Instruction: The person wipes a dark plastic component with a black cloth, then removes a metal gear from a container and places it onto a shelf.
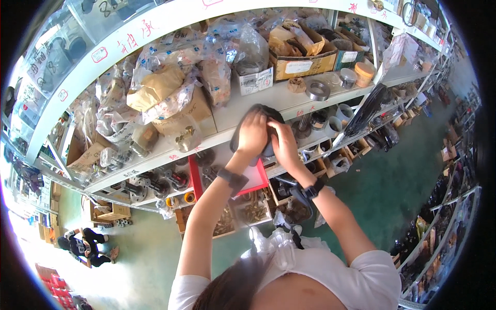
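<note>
Left hand (253, 135) and right hand (282, 142) lie close together over a dark bundle (266, 109) at the white shelf's (228, 114) front edge; whether the fingers pinch cannot be told. Sound handling calls for even two-sided support, clear of the metal ring (318, 97).

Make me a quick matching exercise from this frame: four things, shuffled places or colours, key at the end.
1. dark item
2. tray
3. metal ring
4. tub

A. orange
B. red-rimmed, pale inside
C. under the left hand and right hand
D. silvery

Pairs: 1-C, 2-B, 3-D, 4-A
</note>
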Demonstrator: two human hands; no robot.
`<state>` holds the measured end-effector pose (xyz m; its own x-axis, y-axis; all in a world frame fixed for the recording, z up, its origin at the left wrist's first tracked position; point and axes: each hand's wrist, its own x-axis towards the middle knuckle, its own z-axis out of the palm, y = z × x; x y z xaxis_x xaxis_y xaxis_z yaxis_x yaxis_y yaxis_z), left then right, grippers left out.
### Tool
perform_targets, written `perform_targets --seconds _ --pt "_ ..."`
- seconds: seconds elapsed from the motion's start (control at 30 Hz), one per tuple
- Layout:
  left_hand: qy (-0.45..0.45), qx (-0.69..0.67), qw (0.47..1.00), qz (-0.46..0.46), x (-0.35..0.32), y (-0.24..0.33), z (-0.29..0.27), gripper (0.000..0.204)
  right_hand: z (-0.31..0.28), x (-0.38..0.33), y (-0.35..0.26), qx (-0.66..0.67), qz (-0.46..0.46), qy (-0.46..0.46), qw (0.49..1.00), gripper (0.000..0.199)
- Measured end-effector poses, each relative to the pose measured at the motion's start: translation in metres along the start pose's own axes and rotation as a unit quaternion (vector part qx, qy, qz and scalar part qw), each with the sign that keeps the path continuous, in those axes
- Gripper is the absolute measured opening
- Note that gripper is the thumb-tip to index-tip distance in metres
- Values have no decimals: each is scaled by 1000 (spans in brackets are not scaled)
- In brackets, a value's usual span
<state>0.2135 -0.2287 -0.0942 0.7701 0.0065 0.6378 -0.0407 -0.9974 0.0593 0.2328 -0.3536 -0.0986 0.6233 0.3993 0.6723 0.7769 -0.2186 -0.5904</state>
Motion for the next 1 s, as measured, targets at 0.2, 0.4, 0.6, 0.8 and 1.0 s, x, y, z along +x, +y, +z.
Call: perform_targets --seconds 0.2,0.4,0.6,0.8,1.0 --pt "-87 -69 994 4 30 6 16 24 -47 8 27 -67 -14 11 998 33" --pt "-102 -64 993 -5 50 21 20 22 -102 66 89 -417 -50 20 907 36" --pt "-64 -90 994 -16 50 26 25 21 -114 93 115 -374 -86 -100 918 25" --pt "42 -42 994 92 41 22 30 22 -133 92 90 -354 -92 -172 915 26" --pt "29 -64 993 89 43 29 31 24 -126 85 22 -71 33 -143 987 27"
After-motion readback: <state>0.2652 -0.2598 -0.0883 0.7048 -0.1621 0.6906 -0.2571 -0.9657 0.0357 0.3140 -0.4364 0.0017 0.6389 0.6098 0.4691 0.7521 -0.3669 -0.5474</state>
